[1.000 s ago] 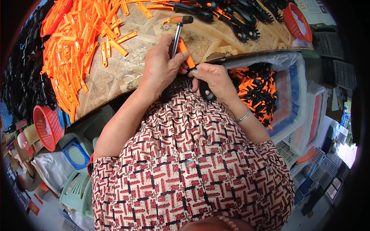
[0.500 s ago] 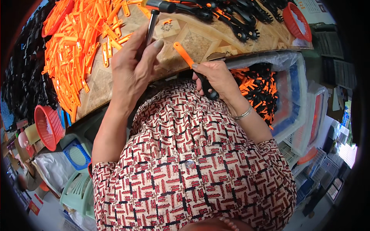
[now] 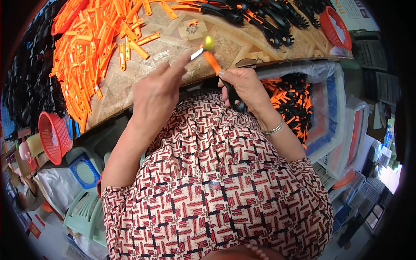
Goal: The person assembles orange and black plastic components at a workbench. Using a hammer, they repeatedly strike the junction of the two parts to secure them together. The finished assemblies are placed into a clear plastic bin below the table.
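My left hand [image 3: 158, 89] is closed on a hammer [image 3: 209, 42]; its yellow end and a short length of pale metal shaft show past my fingers. That end is at the far tip of an orange strip, though whether it touches is hard to tell. My right hand [image 3: 242, 86] grips a black plastic handle [image 3: 234, 97] with the orange strip [image 3: 212, 63] standing out of its end, held tilted over the near edge of the table [image 3: 182, 37]. To the left a big heap of flat orange plastic strips [image 3: 86, 60] covers the table.
Black utensils with toothed ends [image 3: 277, 26] lie at the far right, near a red basket [image 3: 336, 28]. Right of my lap, a plastic-lined crate [image 3: 331, 102] holds many black-and-orange pieces. Black parts [image 3: 34, 73] pile up far left, above another red basket [image 3: 54, 138].
My left hand has swung the hammer down and right, from raised above the table to the orange strip's tip. My right hand stays almost still with the handle.
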A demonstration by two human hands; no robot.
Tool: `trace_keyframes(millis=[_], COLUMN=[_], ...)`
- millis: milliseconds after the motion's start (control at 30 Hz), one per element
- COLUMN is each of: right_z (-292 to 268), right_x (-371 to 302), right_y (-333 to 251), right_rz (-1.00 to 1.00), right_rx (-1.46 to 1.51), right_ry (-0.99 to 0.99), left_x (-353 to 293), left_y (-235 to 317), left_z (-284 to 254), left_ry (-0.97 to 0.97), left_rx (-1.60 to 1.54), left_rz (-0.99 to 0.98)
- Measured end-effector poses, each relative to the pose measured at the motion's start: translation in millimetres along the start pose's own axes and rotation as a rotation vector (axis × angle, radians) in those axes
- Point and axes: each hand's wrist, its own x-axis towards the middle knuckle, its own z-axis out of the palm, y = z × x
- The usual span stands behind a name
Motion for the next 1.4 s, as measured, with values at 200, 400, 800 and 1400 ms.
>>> trace_keyframes(millis=[200,400,800,1400], right_z=[1,-16,-109,-8], right_x=[4,0,-34,55], right_y=[3,8,-68,-72], right_rz=[-0.024,-0.127,-0.735,-1.317], right_rx=[0.018,-0.029,-1.027,-1.522], right_ry=[-0.014,-0.083,0.715,0.646], left_x=[0,-7,26,76], left_y=[12,1,-68,-76], left_z=[-9,-5,-43,-10], left_ry=[0.205,-0.154,0.218,-0.049], left_rx=[-0.215,-0.205,-0.681,0.5], left_rz=[0.08,-0.131,-0.678,-0.033])
